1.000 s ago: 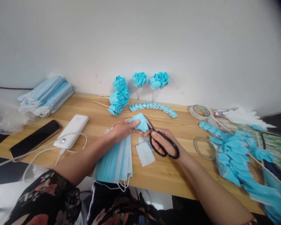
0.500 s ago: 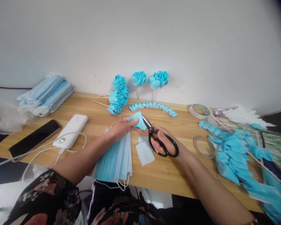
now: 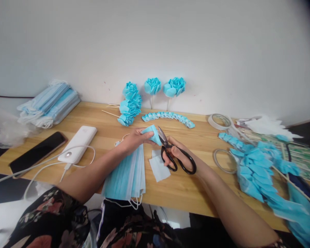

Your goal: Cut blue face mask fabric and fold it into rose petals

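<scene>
Pinched between the thumb and fingers of my left hand [image 3: 136, 140] is a small blue piece of mask fabric [image 3: 155, 135]. My right hand [image 3: 174, 151] has its fingers through the black handles of a pair of scissors [image 3: 163, 137]; the blades are slightly parted beside the fabric's right edge. Below my left hand lies a fanned stack of blue face masks [image 3: 124, 177], their white ear loops hanging over the table's front edge. Pale cut pieces of fabric [image 3: 158, 168] rest on the wood under the scissors.
Blue fabric roses [image 3: 130, 105] on sticks lie and lean by the wall, behind a pleated blue strip [image 3: 167, 116]. More masks [image 3: 49, 103], a phone [image 3: 38, 151] and a white power bank [image 3: 79, 143] with cable are left. Tape rolls [image 3: 219, 121] and blue folded strips [image 3: 255, 168] lie right.
The scissors have opened a little wider, their handles spreading apart, and the blades have drawn slightly off the fabric's edge. My left hand keeps its pinch on the piece.
</scene>
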A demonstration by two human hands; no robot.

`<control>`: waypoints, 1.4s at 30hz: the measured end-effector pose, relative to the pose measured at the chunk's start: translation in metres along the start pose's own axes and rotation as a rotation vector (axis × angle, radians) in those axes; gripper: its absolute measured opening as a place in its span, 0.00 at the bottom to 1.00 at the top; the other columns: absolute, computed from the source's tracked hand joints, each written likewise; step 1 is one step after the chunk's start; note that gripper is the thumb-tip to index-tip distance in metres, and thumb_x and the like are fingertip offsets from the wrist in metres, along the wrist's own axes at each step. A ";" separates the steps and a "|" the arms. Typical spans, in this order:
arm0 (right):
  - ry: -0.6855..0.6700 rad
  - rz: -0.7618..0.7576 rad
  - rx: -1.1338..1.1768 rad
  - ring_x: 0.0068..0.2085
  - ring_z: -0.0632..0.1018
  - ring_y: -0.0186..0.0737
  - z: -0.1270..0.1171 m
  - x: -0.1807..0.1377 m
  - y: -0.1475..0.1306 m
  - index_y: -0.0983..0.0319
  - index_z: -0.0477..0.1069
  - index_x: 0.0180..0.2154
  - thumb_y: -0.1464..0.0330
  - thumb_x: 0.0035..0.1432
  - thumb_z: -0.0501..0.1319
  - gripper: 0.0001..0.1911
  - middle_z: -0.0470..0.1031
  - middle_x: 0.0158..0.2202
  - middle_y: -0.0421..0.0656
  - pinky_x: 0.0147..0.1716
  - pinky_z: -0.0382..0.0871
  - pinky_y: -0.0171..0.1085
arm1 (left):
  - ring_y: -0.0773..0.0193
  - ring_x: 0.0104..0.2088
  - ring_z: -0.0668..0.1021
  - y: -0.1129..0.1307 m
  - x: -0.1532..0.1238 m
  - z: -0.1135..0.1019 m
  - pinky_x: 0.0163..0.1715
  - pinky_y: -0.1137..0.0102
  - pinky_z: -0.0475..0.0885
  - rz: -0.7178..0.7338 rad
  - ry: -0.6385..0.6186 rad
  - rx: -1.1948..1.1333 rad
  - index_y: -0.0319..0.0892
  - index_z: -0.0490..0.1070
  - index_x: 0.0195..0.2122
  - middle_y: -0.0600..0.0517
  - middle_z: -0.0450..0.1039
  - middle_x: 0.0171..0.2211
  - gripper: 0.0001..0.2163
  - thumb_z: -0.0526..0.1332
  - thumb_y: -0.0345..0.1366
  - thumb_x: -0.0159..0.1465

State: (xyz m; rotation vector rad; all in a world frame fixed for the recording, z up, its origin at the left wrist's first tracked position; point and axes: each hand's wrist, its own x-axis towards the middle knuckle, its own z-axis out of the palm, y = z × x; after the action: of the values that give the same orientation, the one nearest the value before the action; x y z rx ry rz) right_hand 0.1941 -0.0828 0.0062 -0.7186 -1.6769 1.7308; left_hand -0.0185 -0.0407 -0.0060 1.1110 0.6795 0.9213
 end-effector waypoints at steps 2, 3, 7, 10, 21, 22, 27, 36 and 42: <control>-0.008 0.005 0.005 0.19 0.65 0.29 0.000 0.000 0.000 0.60 0.58 0.44 0.44 0.62 0.52 0.27 0.69 0.24 0.35 0.28 0.71 0.37 | 0.58 0.38 0.81 0.001 -0.001 0.000 0.42 0.63 0.77 0.007 -0.016 0.034 0.33 0.79 0.35 0.43 0.81 0.35 0.17 0.69 0.46 0.56; -0.010 0.007 0.009 0.19 0.65 0.29 0.000 -0.001 -0.001 0.60 0.58 0.44 0.44 0.62 0.52 0.26 0.69 0.24 0.35 0.28 0.71 0.37 | 0.57 0.39 0.81 0.001 -0.001 0.000 0.42 0.63 0.76 0.009 -0.024 0.046 0.33 0.79 0.36 0.43 0.81 0.36 0.17 0.69 0.46 0.56; -0.010 0.006 0.022 0.19 0.64 0.29 0.000 -0.001 0.000 0.61 0.59 0.46 0.44 0.62 0.51 0.26 0.68 0.24 0.35 0.28 0.72 0.37 | 0.56 0.39 0.80 0.000 0.000 -0.001 0.42 0.63 0.76 0.003 -0.038 0.067 0.34 0.79 0.38 0.42 0.80 0.38 0.18 0.69 0.46 0.56; 0.007 -0.001 0.033 0.18 0.64 0.29 -0.002 -0.001 0.001 0.60 0.59 0.45 0.45 0.63 0.50 0.25 0.68 0.23 0.35 0.29 0.73 0.38 | 0.58 0.37 0.80 -0.001 0.001 -0.002 0.40 0.63 0.77 0.000 0.023 0.045 0.34 0.79 0.38 0.43 0.80 0.36 0.19 0.69 0.47 0.55; -0.002 0.031 0.029 0.18 0.65 0.28 -0.002 -0.002 -0.001 0.60 0.60 0.44 0.46 0.64 0.51 0.24 0.68 0.23 0.35 0.25 0.70 0.34 | 0.60 0.35 0.80 0.000 0.000 -0.001 0.38 0.66 0.77 0.024 0.027 0.056 0.34 0.78 0.34 0.44 0.80 0.34 0.17 0.67 0.47 0.57; 0.001 0.030 0.025 0.18 0.65 0.28 -0.002 -0.002 -0.001 0.61 0.60 0.44 0.46 0.64 0.51 0.24 0.68 0.23 0.35 0.26 0.71 0.35 | 0.60 0.35 0.80 0.000 0.000 0.000 0.39 0.66 0.77 0.024 0.018 0.076 0.34 0.78 0.34 0.44 0.80 0.35 0.17 0.67 0.47 0.58; 0.011 0.020 0.009 0.18 0.65 0.29 -0.002 -0.002 -0.002 0.60 0.60 0.43 0.46 0.63 0.52 0.24 0.69 0.23 0.35 0.26 0.71 0.35 | 0.58 0.37 0.80 0.003 -0.002 0.004 0.40 0.65 0.77 0.007 -0.053 0.175 0.35 0.79 0.37 0.44 0.80 0.37 0.20 0.67 0.49 0.57; 0.103 -0.010 0.129 0.17 0.64 0.29 -0.001 0.003 0.009 0.59 0.61 0.41 0.46 0.63 0.53 0.23 0.69 0.22 0.35 0.27 0.74 0.38 | 0.58 0.37 0.80 0.000 -0.001 0.004 0.41 0.63 0.77 0.012 0.055 0.111 0.35 0.79 0.34 0.45 0.80 0.34 0.18 0.69 0.48 0.54; 0.157 -0.010 0.141 0.14 0.61 0.27 0.001 0.004 0.011 0.59 0.62 0.41 0.48 0.62 0.56 0.21 0.66 0.19 0.31 0.21 0.71 0.33 | 0.58 0.36 0.80 -0.002 0.000 0.003 0.42 0.62 0.76 0.013 0.071 0.099 0.35 0.79 0.32 0.46 0.80 0.33 0.18 0.70 0.48 0.53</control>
State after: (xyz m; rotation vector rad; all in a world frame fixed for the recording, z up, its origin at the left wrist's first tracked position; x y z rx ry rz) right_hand 0.1899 -0.0801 -0.0045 -0.7585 -1.4357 1.7191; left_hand -0.0157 -0.0419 -0.0070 1.1757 0.7835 0.9503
